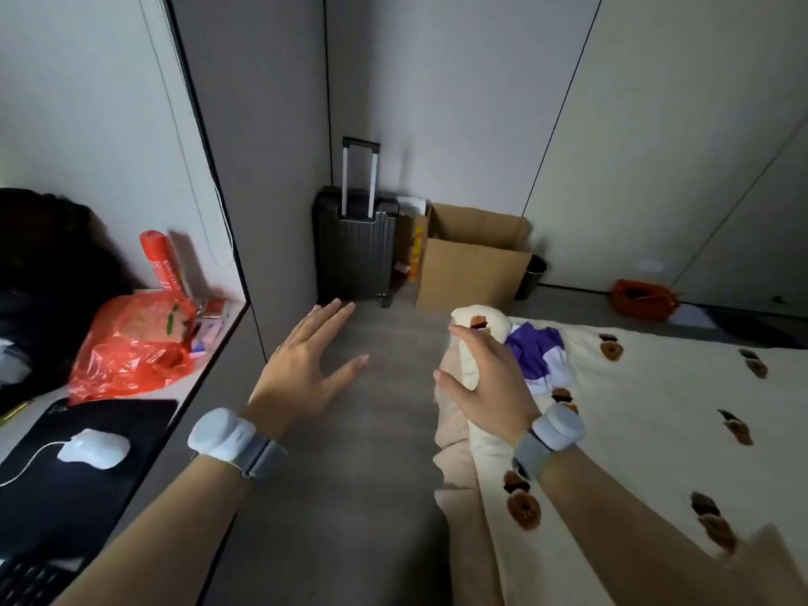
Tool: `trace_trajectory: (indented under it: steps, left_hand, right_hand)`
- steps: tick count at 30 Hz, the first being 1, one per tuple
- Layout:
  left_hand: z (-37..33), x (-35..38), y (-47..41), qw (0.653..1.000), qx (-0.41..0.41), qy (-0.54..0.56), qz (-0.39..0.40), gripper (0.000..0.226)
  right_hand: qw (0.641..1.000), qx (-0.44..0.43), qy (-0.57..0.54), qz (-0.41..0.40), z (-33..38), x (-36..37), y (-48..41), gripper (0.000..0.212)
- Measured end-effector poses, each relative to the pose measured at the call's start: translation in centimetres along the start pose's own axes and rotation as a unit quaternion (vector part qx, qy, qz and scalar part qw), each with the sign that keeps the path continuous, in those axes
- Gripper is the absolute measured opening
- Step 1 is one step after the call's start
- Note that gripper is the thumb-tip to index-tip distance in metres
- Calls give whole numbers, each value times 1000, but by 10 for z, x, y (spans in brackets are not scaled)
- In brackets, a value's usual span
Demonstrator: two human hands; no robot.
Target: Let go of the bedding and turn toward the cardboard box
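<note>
I get one wide-angle view from the person's head, placed just left of the cream blanket (656, 408), facing forward and down, close above the left hand (301, 365) and right hand (485, 387), with the suitcase (355, 255) well beyond the blanket's far corner.

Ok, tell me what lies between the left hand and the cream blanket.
Head view: only bare grey floor separates the left hand from the cream blanket.
</note>
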State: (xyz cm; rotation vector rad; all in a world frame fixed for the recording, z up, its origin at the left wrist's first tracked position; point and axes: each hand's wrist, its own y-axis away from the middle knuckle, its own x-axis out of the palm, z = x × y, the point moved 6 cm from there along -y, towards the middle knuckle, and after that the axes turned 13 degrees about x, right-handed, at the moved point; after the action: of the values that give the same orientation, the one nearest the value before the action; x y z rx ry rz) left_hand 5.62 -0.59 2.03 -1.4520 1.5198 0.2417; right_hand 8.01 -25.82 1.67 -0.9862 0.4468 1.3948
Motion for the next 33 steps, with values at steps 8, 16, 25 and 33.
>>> trace_trajectory:
  steps: [8,16,25,33]
  left_hand:
    - [78,-12,-101,999,20,26,7,75]
    - [136,46,-202,998,27,36,48,74]
    - [182,115,-371,996,37,24,74,78]
    - [233,161,-473,996,39,23,71,76]
  right_hand:
    - [999,44,-13,-18,-1,21,-98,60]
    - [995,82,-34,-41,-57,44,-194,63]
    - [993,107,-40,-13,-148,66,-352,69]
    - [991,126,-32,14,-204,85,-467,69]
